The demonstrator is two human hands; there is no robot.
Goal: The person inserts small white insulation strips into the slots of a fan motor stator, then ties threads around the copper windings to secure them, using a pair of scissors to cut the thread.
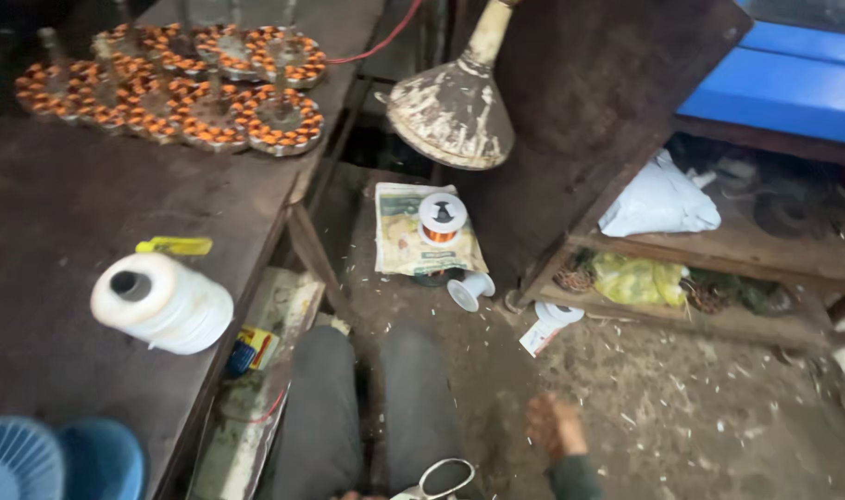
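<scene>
Right hand [557, 428] low over dirt floor [700, 417], blurry, can't tell fingers. Left hand barely seen at bottom edge w/ scissors [444, 479] on lap. Hard metal, sharp; best held by loops.

My right hand [557, 426] hangs over open dirt floor [682, 417], with free room ahead and to the right. Further ahead a paper packet [404, 245] bearing a wire spool [442, 218], an empty white spool [469, 290] and the wooden shelf [719, 319] block the way. The workbench [80, 222] walls off my left.
</scene>
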